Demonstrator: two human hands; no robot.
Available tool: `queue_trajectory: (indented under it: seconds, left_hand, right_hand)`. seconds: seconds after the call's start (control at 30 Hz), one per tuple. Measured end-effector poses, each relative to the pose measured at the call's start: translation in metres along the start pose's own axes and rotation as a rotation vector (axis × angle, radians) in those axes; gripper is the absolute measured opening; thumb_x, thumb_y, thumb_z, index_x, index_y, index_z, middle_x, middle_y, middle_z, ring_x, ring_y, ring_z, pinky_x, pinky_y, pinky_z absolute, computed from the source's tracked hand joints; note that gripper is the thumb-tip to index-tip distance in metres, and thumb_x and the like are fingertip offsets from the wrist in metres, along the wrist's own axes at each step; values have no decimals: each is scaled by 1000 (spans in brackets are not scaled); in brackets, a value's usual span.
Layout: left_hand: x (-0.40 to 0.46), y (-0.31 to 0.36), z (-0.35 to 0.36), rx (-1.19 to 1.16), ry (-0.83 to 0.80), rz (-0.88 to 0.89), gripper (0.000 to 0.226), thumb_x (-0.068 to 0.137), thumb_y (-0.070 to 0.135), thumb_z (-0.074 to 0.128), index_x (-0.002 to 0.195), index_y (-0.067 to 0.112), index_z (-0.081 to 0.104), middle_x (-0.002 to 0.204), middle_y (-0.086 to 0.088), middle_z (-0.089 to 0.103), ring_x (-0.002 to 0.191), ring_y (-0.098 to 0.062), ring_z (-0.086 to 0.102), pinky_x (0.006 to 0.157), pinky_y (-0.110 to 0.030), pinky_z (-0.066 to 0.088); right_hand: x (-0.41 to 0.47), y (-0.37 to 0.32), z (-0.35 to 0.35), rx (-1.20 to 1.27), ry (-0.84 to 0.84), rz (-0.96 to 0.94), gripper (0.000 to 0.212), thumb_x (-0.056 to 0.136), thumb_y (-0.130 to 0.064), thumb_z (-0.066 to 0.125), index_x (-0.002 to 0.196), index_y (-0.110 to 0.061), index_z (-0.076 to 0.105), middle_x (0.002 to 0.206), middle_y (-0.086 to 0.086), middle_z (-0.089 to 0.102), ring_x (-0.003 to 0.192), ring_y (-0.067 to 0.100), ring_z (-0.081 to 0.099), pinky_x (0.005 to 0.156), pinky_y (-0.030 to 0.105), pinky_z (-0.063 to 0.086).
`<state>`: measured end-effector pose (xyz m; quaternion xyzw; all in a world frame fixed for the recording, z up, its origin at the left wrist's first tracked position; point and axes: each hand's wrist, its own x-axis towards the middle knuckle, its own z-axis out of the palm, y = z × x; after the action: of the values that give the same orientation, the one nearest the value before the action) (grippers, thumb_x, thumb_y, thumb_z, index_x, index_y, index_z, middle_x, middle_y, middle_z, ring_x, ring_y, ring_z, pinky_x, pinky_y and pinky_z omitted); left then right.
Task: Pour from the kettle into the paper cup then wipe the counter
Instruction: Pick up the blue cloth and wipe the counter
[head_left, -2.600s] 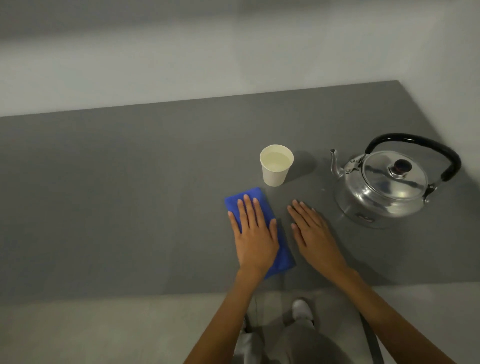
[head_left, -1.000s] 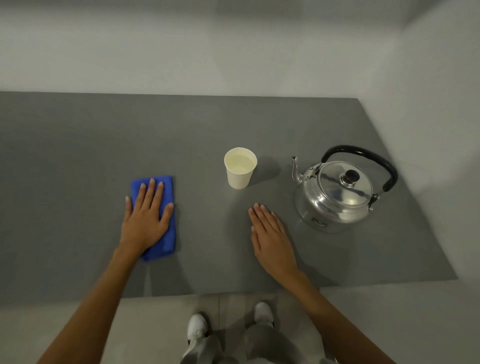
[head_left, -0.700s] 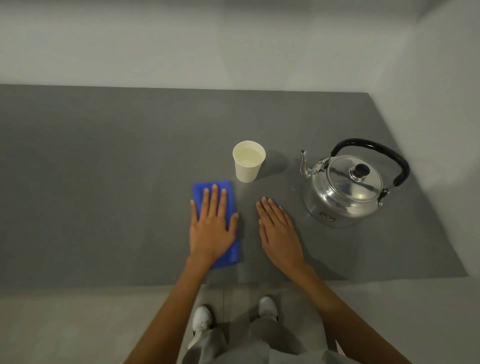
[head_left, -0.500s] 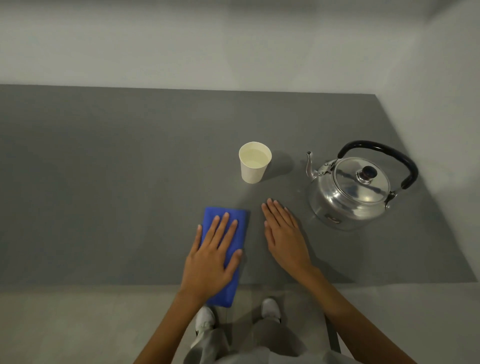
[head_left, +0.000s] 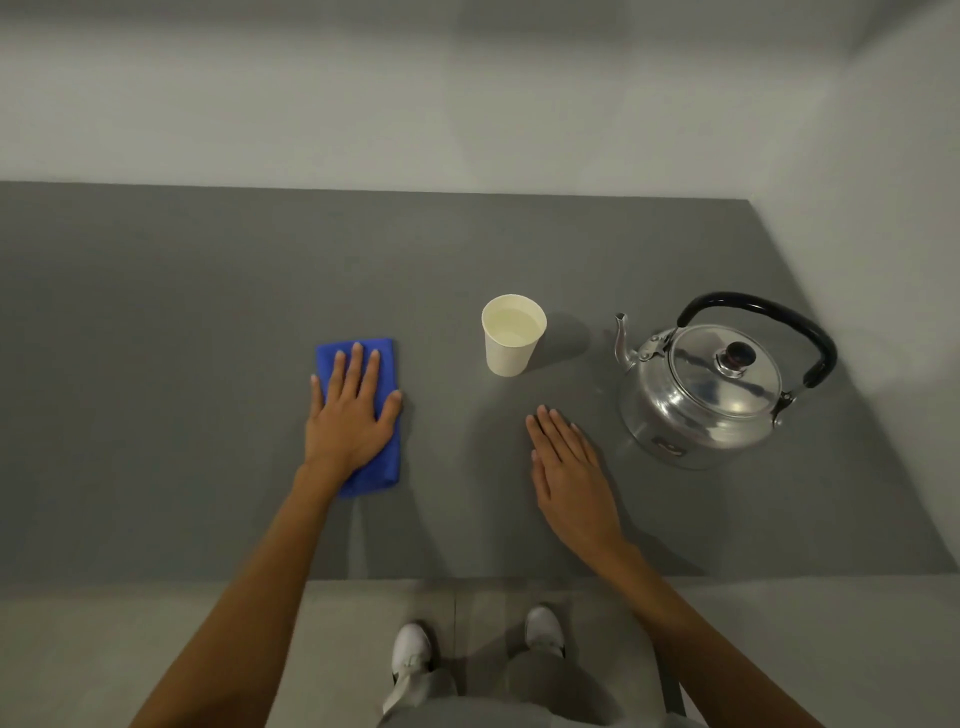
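Since paper cup (head_left: 513, 335) already holds liquid and kettle (head_left: 711, 387) stands upright to its right, pouring looks done; wiping step in hand. Blue cloth (head_left: 363, 415) lies flat on grey worktop (head_left: 156, 364), left of cup, well apart. Left hand (head_left: 350, 415) pressed on cloth, grip wide, fingers spread. Right hand (head_left: 569, 478) flat on worktop, holds nothing. Next move calls for sliding cloth with even pressure, keeping clear of full cup.

To your left of the blue cloth (head_left: 358, 415) the counter (head_left: 156, 364) lies bare. To its right, the paper cup (head_left: 511, 335), your flat right hand (head_left: 571, 467) and the kettle (head_left: 711, 395) block the way.
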<state>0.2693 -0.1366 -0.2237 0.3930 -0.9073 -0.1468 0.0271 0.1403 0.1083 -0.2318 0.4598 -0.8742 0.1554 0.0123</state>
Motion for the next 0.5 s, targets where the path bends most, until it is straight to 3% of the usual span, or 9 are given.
queue_trajectory:
  seconds: [0.2, 0.3, 0.37, 0.5]
  left_hand:
    - [-43, 58, 25, 63, -36, 233, 67, 93, 57, 19, 149, 26, -2, 159, 3, -6, 146, -18, -11, 119, -45, -7]
    - [-77, 50, 24, 35, -47, 257, 68, 90, 63, 10, 148, 30, -3, 158, 6, -6, 146, -17, -10, 119, -43, -7]
    - [-98, 39, 18, 19, -33, 224, 68, 88, 65, 8, 147, 32, 2, 158, 6, -1, 147, -18, -2, 119, -42, -1]
    - [-132, 35, -1, 44, -41, -68, 90, 75, 75, 6, 150, 24, 8, 159, -9, 15, 140, -31, 29, 111, -41, 29]
  right_hand:
    - [1, 1, -2, 95, 12, 0, 40, 96, -9, 48, 135, 0, 47, 143, 16, 46, 136, 29, 40, 114, 39, 23]
    - [6, -14, -8, 244, 4, -2, 32, 95, -9, 50, 125, -2, 57, 132, 15, 57, 127, 29, 49, 108, 32, 35]
    - [15, -35, -12, 266, -7, -89, 27, 95, -16, 50, 119, -5, 59, 119, 10, 63, 114, 26, 56, 99, 33, 44]
    - [56, -82, -14, 251, -249, -8, 49, 95, -38, 49, 132, -8, 42, 133, 12, 48, 121, 29, 41, 98, 38, 37]
